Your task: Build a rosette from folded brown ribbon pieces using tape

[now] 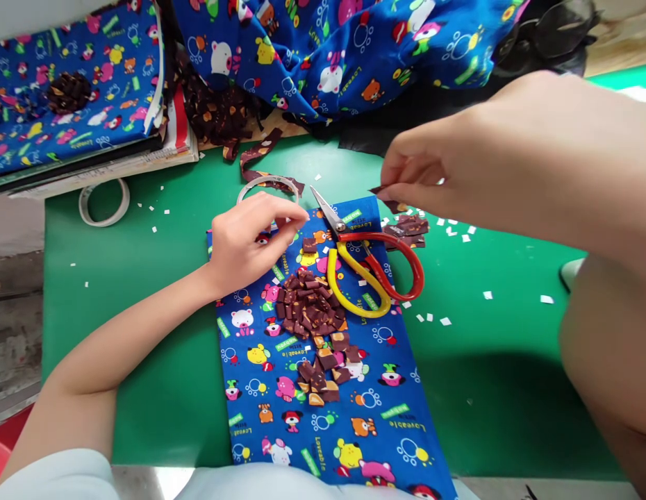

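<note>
Right, the scissors (342, 229) lie on the blue printed cloth (378, 375), one handle yellow, the other red, the tip pointing away and to the left, and everything is gathered around them! Just beyond them to the right, the right hand (432, 170) is raised, fingers curled in, thumb and fingertips pinched tight on a brown patterned scrap (399, 206). Over on the left of the scissors, the left hand (255, 239) hovers above the cloth, fingers half curled, thumb close to the index finger; whether anything sits between those tips, I cannot tell. Now nearer the person than the scissors, and a touch left: a heap of small brown pieces (310, 309), with a looser, larger-cut cluster (326, 375) nearer again. Tucked against the red handle's right side, a little stack of brown strips (414, 226)! Beyond the scissors to the left, a white ring (271, 180) shows partly behind the left hand, a long brown strip (247, 163) curling past it. And right of the scissors, white scraps (488, 295) dot the green table (161, 389).
</note>
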`<state>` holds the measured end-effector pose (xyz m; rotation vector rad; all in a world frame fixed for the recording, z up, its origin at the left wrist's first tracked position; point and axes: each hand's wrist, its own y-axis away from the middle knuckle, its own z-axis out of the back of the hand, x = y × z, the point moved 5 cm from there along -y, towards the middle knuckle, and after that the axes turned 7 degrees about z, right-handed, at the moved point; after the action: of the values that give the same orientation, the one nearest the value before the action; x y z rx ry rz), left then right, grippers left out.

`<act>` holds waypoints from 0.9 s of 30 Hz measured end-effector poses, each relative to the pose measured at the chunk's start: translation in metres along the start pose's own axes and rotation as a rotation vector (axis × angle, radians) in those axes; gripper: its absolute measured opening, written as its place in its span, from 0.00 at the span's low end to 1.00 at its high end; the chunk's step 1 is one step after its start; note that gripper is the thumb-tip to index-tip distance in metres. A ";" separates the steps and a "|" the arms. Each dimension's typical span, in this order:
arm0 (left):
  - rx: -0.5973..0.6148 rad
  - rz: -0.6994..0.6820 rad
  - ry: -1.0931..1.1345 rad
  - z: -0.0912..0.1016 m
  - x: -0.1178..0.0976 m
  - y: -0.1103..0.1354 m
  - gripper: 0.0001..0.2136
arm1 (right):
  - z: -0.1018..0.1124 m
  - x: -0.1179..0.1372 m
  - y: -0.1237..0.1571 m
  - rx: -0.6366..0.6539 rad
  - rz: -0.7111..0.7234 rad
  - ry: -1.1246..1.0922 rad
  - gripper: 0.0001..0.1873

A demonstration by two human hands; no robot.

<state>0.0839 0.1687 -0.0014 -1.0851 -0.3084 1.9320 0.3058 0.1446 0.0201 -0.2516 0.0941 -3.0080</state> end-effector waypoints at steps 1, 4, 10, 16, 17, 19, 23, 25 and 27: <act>0.002 0.074 0.043 0.000 0.005 -0.001 0.03 | 0.005 0.013 -0.003 0.030 0.058 -0.013 0.09; 0.018 0.297 0.213 -0.001 0.019 -0.002 0.01 | 0.011 0.041 -0.010 -0.008 0.181 -0.374 0.07; 0.044 0.455 0.366 -0.004 0.028 -0.001 0.04 | -0.030 0.052 -0.015 0.023 0.004 -1.005 0.05; -0.010 0.443 0.322 -0.003 0.028 -0.001 0.00 | -0.057 0.060 -0.021 -0.129 0.110 -1.138 0.04; -0.009 0.447 0.305 -0.003 0.028 -0.001 0.01 | -0.058 0.061 -0.021 -0.154 0.131 -1.108 0.04; 0.001 0.460 0.267 -0.004 0.028 -0.001 0.01 | -0.059 0.061 -0.020 -0.188 0.165 -1.045 0.05; 0.007 0.479 0.227 -0.005 0.028 0.000 0.03 | -0.056 0.062 -0.018 -0.185 0.216 -0.942 0.04; -0.003 0.479 0.221 -0.004 0.027 0.000 0.04 | -0.053 0.064 -0.018 -0.187 0.245 -0.883 0.04; -0.006 0.471 0.200 -0.004 0.026 0.000 0.04 | -0.051 0.065 -0.017 -0.204 0.274 -0.837 0.03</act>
<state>0.0812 0.1887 -0.0183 -1.4381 0.0617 2.2020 0.2315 0.1563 -0.0185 -1.3455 0.3161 -2.3868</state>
